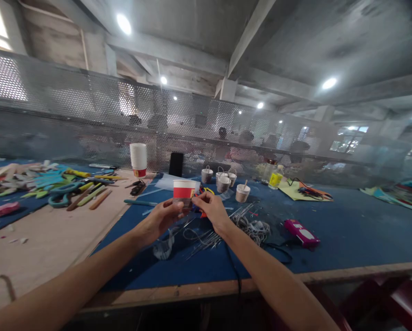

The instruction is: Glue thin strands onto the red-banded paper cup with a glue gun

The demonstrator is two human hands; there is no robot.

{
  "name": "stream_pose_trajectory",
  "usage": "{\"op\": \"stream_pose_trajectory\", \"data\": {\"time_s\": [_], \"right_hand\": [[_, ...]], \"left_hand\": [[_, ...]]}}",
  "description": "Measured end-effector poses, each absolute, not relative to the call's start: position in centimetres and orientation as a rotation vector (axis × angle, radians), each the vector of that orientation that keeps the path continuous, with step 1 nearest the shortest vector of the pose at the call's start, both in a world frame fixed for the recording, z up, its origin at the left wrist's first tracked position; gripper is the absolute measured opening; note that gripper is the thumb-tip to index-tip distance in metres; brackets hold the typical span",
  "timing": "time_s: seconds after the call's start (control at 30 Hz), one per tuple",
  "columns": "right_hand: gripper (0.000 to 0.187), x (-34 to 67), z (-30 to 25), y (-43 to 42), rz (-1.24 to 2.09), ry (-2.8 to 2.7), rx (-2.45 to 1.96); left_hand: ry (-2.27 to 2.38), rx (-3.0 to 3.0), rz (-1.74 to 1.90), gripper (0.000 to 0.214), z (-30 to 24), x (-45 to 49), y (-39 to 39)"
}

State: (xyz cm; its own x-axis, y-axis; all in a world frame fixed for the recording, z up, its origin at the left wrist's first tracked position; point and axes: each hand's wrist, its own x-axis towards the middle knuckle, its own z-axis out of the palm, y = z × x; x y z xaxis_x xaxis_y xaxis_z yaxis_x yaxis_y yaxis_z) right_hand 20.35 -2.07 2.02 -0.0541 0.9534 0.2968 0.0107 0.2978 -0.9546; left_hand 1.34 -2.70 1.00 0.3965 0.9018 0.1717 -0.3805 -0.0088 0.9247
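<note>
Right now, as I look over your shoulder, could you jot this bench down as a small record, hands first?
Left hand: holds the red cup
Right hand: fingers at the cup's right side; exact grip unclear
Cup: upright, white on top, red band, grey-brown lower part
Farther back: cup stack, phone, grey cups
Near right hand: tangled cord
Right side: purple box
Left side: teal-handled scissors

Left hand (163,218) near right hand (213,209)
</note>
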Motion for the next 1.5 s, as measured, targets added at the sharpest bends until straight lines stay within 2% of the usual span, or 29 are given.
{"op": "stream_pose_trajectory", "data": {"time_s": [0.53,0.97,1.5], "right_hand": [[0.038,20.15,2.21,-2.31,1.003,-1.388,-0.967],[0.030,20.04,2.42,-2.68,0.968,-1.421,-0.964],[0.038,20.28,2.31,-2.46,1.033,-1.436,-0.901]], "left_hand": [[0.616,1.163,1.080,0.034,1.66,1.57,-3.34],[0.619,1.187,1.098,0.033,1.34,1.60,-2.86],[0.589,1.154,1.100,0.038,0.88,1.39,-2.41]]}}
